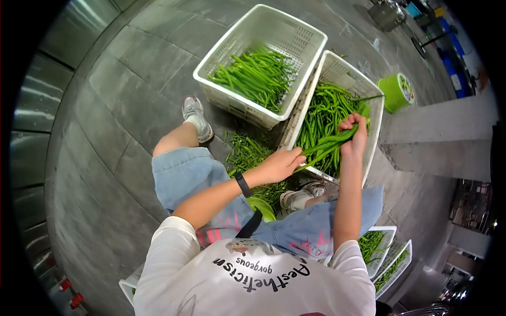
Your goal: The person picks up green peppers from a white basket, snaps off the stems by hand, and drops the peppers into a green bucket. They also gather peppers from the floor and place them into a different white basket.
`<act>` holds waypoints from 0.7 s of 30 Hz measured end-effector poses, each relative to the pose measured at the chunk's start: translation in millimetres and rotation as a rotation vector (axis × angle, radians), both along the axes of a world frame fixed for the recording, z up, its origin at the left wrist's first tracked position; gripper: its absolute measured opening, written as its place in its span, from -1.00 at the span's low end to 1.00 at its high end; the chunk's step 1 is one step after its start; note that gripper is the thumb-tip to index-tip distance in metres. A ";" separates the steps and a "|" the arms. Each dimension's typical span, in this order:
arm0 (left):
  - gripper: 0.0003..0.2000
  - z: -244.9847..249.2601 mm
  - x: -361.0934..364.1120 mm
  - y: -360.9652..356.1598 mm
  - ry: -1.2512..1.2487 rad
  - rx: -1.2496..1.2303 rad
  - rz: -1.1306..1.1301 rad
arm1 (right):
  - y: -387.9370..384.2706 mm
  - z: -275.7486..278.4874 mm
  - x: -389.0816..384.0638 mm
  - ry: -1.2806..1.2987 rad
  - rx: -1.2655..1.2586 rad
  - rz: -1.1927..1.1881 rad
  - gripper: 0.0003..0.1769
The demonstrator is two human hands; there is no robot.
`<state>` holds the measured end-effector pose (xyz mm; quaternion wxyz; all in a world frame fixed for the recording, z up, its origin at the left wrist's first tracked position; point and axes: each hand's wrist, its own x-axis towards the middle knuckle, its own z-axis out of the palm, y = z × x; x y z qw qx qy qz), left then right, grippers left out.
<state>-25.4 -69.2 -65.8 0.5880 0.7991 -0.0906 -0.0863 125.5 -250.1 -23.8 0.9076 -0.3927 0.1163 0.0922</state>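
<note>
Partly buried in the green bean bundle [326,146], the right hand [354,136] clenches it; the left hand [278,164] pinches its ends. Beneath the fingers, a white crate [345,71] holds beans; beyond them, a second crate [274,29] does too.

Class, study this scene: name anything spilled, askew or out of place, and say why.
Loose green pods lie scattered on the grey tiled floor between the shoes, outside any basket. The right-hand white plastic basket stands tilted, leaning on the other white basket.

Place: likely a commercial vegetable-prep area.
Floor: large grey stone tiles [132,95].
Walls: stainless steel panels [37,100].
Stock: white plastic crates [253,20] heaped with long green pods [255,73].
</note>
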 end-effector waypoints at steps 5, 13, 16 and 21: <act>-0.80 43.7 18.3 51.5 -0.149 0.166 0.294 | 77.0 61.3 46.9 -0.185 0.035 0.110 -0.90; -0.90 69.4 -1.2 122.1 -0.042 0.534 0.441 | 203.9 76.0 134.4 -0.403 -0.232 0.187 -0.87; -0.88 48.7 -7.7 114.8 -0.088 0.752 0.396 | 247.4 41.8 156.5 -0.727 -0.942 0.068 -0.75; -0.80 34.0 -14.1 91.6 -0.057 0.918 0.217 | 317.5 -70.4 142.5 -0.952 -1.619 0.551 -0.38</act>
